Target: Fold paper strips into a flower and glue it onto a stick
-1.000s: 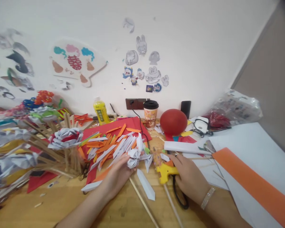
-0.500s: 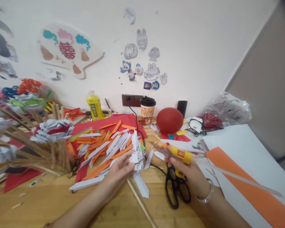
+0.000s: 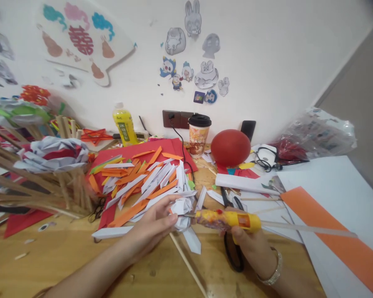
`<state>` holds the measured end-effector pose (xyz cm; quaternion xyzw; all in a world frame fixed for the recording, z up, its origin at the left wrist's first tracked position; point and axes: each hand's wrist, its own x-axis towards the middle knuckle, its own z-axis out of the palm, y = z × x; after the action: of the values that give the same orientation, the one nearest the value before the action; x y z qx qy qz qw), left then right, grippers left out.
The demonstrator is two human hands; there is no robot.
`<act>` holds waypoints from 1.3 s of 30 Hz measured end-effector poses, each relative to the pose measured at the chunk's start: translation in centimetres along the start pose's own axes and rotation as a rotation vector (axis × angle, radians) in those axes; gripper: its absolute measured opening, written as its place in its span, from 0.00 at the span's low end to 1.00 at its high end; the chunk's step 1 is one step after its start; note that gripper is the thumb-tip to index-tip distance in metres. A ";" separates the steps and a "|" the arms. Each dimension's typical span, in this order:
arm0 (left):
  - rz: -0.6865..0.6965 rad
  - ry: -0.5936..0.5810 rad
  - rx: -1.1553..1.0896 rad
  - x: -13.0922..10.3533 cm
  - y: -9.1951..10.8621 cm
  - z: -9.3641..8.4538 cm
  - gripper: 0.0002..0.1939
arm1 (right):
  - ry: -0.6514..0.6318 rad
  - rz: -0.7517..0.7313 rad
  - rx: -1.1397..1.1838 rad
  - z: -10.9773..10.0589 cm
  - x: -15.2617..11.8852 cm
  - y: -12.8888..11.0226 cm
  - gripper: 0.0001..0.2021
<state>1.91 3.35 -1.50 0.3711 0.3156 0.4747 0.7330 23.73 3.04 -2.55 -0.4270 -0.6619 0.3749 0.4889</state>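
My left hand point(image 3: 158, 221) grips a folded white paper flower point(image 3: 183, 209), thumb and fingers closed on its left side. A thin wooden stick point(image 3: 188, 263) runs down from beneath the flower toward me. In my right hand point(image 3: 247, 244) is a yellow hot glue gun point(image 3: 226, 219), its metal nozzle touching or very near the flower. A long clear glue stick point(image 3: 307, 227) juts out of its back end. Black-handled scissors point(image 3: 234, 252) lie under the gun, partly hidden by it and my hand.
Folded white and orange paper strips point(image 3: 146, 182) are heaped on red paper point(image 3: 169, 145). Finished paper flowers point(image 3: 54, 153) on wooden sticks stand at left. Behind are a yellow bottle point(image 3: 124, 126), a lidded cup point(image 3: 199, 138) and a red balloon point(image 3: 230, 147). Orange paper point(image 3: 338, 236) lies at right.
My right hand has lowered and levelled the glue gun, bringing its nozzle left to the flower. My left hand still holds the flower. The view has tilted down slightly.
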 end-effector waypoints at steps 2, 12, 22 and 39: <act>-0.014 -0.003 -0.012 -0.1 0.0 0.1 0.20 | 0.008 -0.022 -0.045 0.0 0.0 0.0 0.24; -0.015 -0.060 0.025 0.1 0.0 0.3 0.18 | 0.003 0.010 -0.045 -0.1 -0.3 0.8 0.22; -0.014 -0.087 0.041 0.0 0.0 0.1 0.19 | 0.027 0.063 -0.093 0.0 -0.7 0.4 0.20; 0.044 -0.064 0.145 0.4 -0.6 -0.9 0.22 | -0.082 0.278 0.137 -0.3 -0.4 -0.8 0.20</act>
<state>1.54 3.79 -2.51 0.4452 0.3175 0.4547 0.7031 23.91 2.43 -1.87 -0.4646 -0.5887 0.5002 0.4329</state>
